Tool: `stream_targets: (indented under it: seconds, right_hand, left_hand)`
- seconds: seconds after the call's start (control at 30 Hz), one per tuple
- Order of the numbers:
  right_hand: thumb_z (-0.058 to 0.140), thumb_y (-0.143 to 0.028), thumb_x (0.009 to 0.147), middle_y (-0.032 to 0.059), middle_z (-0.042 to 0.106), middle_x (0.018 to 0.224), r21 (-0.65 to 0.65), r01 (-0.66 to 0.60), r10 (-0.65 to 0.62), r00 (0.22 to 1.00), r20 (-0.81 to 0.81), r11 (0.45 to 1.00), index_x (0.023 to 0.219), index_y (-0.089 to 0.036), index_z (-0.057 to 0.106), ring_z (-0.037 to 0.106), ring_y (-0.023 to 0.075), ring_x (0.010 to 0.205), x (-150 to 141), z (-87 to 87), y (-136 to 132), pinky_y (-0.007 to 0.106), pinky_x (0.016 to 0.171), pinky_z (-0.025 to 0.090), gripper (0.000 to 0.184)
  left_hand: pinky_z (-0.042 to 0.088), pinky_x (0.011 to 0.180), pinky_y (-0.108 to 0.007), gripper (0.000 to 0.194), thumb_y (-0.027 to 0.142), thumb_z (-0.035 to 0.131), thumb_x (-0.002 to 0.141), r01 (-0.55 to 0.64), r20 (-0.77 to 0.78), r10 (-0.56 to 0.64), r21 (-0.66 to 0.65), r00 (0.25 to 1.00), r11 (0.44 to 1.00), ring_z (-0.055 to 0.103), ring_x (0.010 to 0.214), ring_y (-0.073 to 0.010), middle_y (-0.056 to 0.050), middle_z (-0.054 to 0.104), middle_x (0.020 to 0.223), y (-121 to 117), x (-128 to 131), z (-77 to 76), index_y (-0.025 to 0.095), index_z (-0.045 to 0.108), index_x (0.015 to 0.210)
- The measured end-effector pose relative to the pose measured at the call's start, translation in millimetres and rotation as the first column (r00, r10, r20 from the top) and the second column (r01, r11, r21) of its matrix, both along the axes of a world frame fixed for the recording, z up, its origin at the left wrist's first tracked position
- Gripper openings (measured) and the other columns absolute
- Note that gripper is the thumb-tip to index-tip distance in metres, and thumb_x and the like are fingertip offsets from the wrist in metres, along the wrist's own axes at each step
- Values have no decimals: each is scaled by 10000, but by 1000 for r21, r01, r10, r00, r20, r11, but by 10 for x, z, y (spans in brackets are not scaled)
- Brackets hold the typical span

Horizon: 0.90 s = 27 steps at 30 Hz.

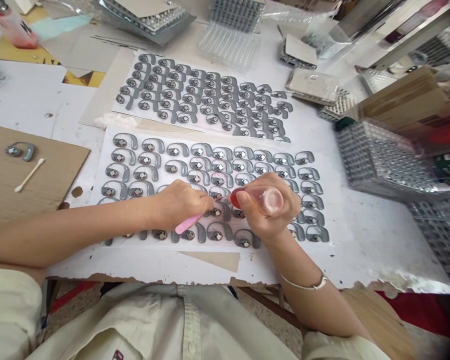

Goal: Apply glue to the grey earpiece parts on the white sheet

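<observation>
My left hand is closed on a pink tool, its tip down among grey hook-shaped earpiece parts laid in rows on a white sheet. My right hand grips a small clear bottle with a red cap, held on its side, cap pointing left toward the tool's tip. Both hands rest over the sheet's lower rows and hide several parts.
A second sheet of the same grey parts lies farther back. On brown cardboard at left sit one loose earpiece and a cotton swab. Clear trays of small metal parts stack at right and back. The table's front edge is ragged.
</observation>
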State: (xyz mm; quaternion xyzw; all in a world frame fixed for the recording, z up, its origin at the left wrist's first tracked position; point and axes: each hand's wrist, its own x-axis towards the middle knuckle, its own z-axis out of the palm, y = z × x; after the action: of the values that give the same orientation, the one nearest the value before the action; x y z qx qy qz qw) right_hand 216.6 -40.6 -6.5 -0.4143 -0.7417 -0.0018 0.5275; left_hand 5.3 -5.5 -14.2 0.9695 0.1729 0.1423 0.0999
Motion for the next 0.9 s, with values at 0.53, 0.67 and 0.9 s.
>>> stream_targets:
  seconds: [0.53,0.67,0.9]
  right_hand:
    - [688,-179,750,-26,586,590,20,6,-6,1000,20,1000,709,-211,554,531,122,507,-15,23,-1,294,480,458,144]
    - [702,-161,730,-19,594,600,14,-20,20,1000,-5,1000,722,-205,572,535,127,519,-13,7,0,299,493,466,137]
    - [690,-184,749,-20,596,610,16,-20,20,1000,3,1000,723,-211,558,535,124,518,-10,-3,2,299,488,482,137]
  left_hand:
    - [479,551,-212,146,141,567,816,0,104,22,-205,994,979,691,690,-151,-18,744,826,85,7,25,161,682,902]
    - [510,624,-207,147,129,582,797,-10,110,44,-293,993,956,695,720,-139,-1,746,842,110,6,46,177,689,887]
    - [530,699,-221,172,115,583,782,-5,126,59,-394,990,919,700,769,-149,-13,750,892,133,11,76,176,704,887]
